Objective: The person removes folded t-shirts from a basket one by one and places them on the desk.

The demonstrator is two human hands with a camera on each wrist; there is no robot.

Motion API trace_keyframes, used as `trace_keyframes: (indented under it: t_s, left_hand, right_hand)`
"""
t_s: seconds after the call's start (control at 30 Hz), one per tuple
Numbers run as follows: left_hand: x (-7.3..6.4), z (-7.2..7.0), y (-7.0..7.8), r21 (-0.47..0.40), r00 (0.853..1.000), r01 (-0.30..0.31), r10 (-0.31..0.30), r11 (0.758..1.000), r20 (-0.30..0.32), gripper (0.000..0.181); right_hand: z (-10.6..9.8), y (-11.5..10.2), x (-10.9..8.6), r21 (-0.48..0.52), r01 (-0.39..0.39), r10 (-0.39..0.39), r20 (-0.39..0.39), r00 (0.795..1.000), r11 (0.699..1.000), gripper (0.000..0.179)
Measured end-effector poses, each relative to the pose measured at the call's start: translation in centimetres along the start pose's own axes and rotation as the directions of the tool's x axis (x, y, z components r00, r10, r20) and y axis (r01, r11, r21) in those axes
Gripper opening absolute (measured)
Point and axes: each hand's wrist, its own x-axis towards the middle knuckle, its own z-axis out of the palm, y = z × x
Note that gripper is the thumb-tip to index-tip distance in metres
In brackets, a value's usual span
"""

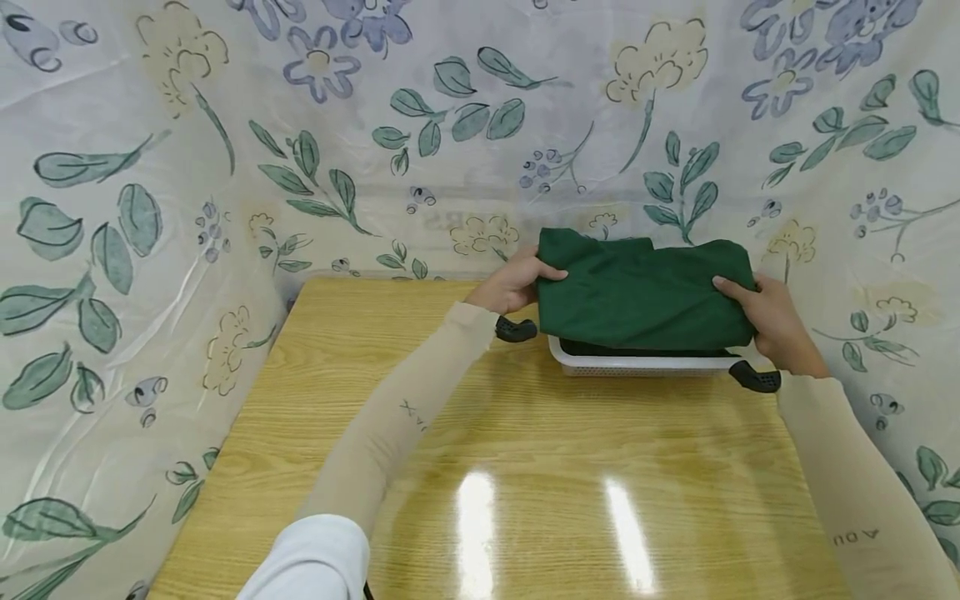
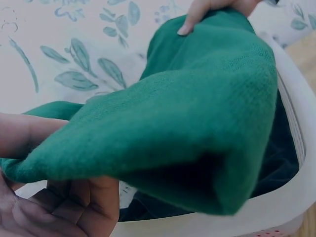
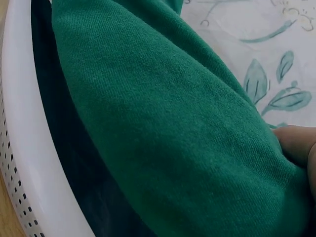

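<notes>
A folded green cloth [image 1: 641, 292], seemingly a knit garment, is held spread between both hands over a white basket [image 1: 645, 363]. The left hand [image 1: 513, 282] pinches its left end, thumb on top and fingers beneath, as the left wrist view shows with that hand [image 2: 64, 202] at the cloth's edge. At the opposite end the right hand [image 1: 776, 317] grips the cloth, thumb lying on the upper face. In the left wrist view the near end of the green cloth [image 2: 173, 123] hangs in a fold with a dark hollow. Dark fabric [image 3: 94, 177] lies inside the basket under it.
The basket has perforated sides and stands near the back right of a wooden table [image 1: 390, 367]. A floral curtain [image 1: 337, 167] hangs behind the table and along both sides. Black wrist devices [image 1: 516, 330] sit at both wrists, close to the basket's rim.
</notes>
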Motion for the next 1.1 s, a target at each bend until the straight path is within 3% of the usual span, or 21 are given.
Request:
trace_keyframes:
  t_s: [0.17, 0.43, 0.73, 0.97, 1.1]
  left_hand:
    - [-0.5, -0.4, 0.4, -0.005, 1.000, 0.001, -0.001, 1.000, 0.006, 0.053]
    - [-1.3, -1.2, 0.8, -0.019, 1.000, -0.004, 0.003, 1.000, -0.010, 0.051]
    - [-2.5, -2.4, 1.3, -0.042, 1.000, -0.006, 0.005, 0.999, -0.025, 0.061]
    - [-3.5, -3.5, 1.7, -0.027, 1.000, -0.017, 0.017, 0.999, -0.021, 0.056]
    - [-4.1, -4.1, 2.0, -0.016, 0.999, -0.033, 0.033, 0.999, -0.027, 0.053]
  right_hand:
    - [0.4, -0.3, -0.3, 0.051, 0.005, -0.006, 0.002, 1.000, 0.999, 0.040]
    - [1.2, -0.7, -0.3, -0.057, 0.008, -0.008, 0.000, 1.000, 0.998, 0.062]
    - [2.2, -1.5, -0.2, -0.024, 0.011, -0.010, 0.022, 1.000, 1.000, 0.076]
    - [3.4, -2.1, -0.3, -0.074, 0.027, -0.025, 0.030, 0.999, 0.997, 0.076]
    - [4.1, -2.5, -0.5, -0.030, 0.049, -0.048, 0.057, 0.997, 0.998, 0.073]
